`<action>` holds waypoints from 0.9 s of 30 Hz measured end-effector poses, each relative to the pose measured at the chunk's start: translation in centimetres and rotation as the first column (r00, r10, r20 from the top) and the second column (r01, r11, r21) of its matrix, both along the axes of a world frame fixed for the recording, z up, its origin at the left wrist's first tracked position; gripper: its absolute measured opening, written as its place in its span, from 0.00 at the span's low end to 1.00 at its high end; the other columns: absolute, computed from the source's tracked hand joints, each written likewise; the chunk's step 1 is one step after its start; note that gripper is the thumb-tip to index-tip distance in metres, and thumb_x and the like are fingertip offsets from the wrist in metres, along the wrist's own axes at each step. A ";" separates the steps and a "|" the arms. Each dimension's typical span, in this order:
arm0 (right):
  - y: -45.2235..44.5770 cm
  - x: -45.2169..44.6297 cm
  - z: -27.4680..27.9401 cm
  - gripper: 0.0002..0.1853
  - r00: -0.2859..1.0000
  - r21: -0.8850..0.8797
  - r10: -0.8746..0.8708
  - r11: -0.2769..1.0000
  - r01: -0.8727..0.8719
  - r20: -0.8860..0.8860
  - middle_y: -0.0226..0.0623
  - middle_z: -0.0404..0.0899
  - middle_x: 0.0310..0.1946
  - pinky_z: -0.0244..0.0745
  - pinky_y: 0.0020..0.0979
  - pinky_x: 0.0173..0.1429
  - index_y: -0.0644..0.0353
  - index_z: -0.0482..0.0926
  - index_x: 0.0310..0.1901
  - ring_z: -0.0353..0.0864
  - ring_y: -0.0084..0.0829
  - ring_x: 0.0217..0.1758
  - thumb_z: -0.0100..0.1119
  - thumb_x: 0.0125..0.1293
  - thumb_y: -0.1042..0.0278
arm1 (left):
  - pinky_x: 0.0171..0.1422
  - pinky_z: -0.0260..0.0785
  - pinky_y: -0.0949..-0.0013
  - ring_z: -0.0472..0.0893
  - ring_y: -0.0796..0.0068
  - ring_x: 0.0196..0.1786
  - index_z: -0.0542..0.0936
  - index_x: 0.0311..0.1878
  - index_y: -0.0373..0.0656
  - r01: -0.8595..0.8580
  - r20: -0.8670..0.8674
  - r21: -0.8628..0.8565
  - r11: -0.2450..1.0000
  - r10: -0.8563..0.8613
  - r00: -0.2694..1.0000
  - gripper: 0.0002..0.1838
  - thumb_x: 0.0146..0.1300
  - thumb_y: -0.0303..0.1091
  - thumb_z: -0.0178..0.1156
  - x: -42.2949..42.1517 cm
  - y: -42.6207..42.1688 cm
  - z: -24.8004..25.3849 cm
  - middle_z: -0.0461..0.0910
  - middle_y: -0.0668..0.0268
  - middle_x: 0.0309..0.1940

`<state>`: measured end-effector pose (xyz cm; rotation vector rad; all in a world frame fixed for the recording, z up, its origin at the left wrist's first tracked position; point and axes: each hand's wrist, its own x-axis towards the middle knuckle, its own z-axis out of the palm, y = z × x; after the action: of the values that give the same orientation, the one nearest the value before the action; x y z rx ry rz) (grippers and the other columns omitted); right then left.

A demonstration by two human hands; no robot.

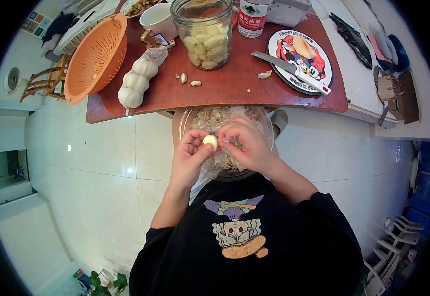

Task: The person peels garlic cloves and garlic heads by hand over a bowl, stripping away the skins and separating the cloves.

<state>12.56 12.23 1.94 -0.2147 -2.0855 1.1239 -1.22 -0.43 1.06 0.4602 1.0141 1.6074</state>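
Between the fingertips of my left hand is a pale, peeled-looking garlic clove. My right hand is right beside it, thumb and forefinger pinched together over a small whitish bit that looks like skin. Both hands are above a clear bowl on my lap, which holds a heap of papery garlic skins. On the table ahead, a glass jar contains many peeled cloves. A braid of whole garlic bulbs lies to its left, and a few loose cloves are near the table's front edge.
An orange colander leans at the table's left end, near a white cup. At the right, a knife with a white handle rests across a printed plate. A water bottle stands behind. The red-brown table edge is close ahead.
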 end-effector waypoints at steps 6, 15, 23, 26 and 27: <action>0.0 0.2 -0.3 0.12 1.000 -0.043 0.005 0.999 -0.005 -0.010 0.34 0.78 0.35 0.66 0.35 0.46 0.56 0.68 0.35 0.73 0.36 0.36 0.62 0.55 0.80 | 0.51 0.78 0.67 0.82 0.70 0.43 0.69 0.52 0.39 0.015 0.177 0.004 1.000 -0.015 0.984 0.11 0.69 0.30 0.54 -0.6 0.0 -0.5 0.78 0.60 0.44; 0.0 0.2 0.0 0.11 0.998 -0.036 -0.070 0.997 0.070 0.003 0.37 0.77 0.35 0.67 0.36 0.45 0.58 0.70 0.37 0.74 0.37 0.39 0.61 0.56 0.81 | 0.50 0.78 0.68 0.82 0.70 0.43 0.68 0.54 0.39 0.010 0.277 0.006 1.000 -0.011 0.961 0.12 0.72 0.34 0.51 -0.7 0.0 -0.4 0.78 0.60 0.44; 0.2 1.0 -0.7 0.07 0.908 0.342 -0.260 0.929 0.143 0.328 0.29 0.76 0.34 0.63 0.40 0.53 0.54 0.77 0.31 0.73 0.36 0.40 0.66 0.54 0.66 | 0.51 0.74 0.71 0.79 0.72 0.47 0.67 0.59 0.37 -0.291 -0.541 0.210 0.933 0.359 0.760 0.28 0.56 0.16 0.63 -0.2 1.2 1.4 0.75 0.60 0.46; -0.3 1.2 -2.1 0.08 0.839 0.495 -0.385 0.853 0.165 0.385 0.26 0.75 0.32 0.58 0.44 0.58 0.52 0.79 0.28 0.72 0.35 0.42 0.67 0.51 0.60 | 0.51 0.73 0.71 0.77 0.72 0.48 0.66 0.61 0.36 -0.270 -0.752 0.436 0.858 0.513 0.415 0.33 0.51 0.15 0.67 -1.2 2.3 3.0 0.76 0.60 0.46; -0.4 1.3 -1.9 0.07 0.822 0.498 -0.390 0.854 0.154 0.414 0.27 0.74 0.32 0.58 0.46 0.58 0.51 0.79 0.30 0.71 0.35 0.43 0.67 0.51 0.62 | 0.50 0.73 0.70 0.78 0.71 0.47 0.68 0.58 0.36 -0.272 -0.745 0.479 0.834 0.551 0.377 0.30 0.51 0.16 0.67 -1.6 2.7 3.3 0.76 0.58 0.46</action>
<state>13.91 11.87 0.00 -0.6260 -2.5989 0.4024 -2.82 2.27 4.41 1.4338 1.7851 2.0204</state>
